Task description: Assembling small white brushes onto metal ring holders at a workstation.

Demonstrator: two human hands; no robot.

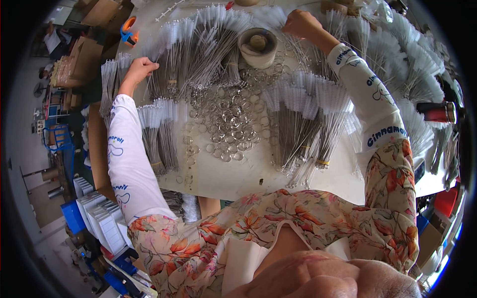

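Reaching across a white table (248, 174), the left hand (140, 67) is curled narrow, its fingertips pinching the wire stems of a brush bundle (166, 74) at the far left of the tabletop. The right hand (299, 24) is closed in a loose fist on the bristled heads of another brush bundle (318, 54) near the far edge. Between the two hands stands a round beige tape roll (258, 45), and a heap of loose metal rings (228, 124) spreads below it at mid-table. Brown cardboard boxes (87, 54) sit off the table's left side. Lower left, white flat packets stand upright in a blue bin (74, 216). A red cylinder with a black end (439, 112) lies at the right rim.
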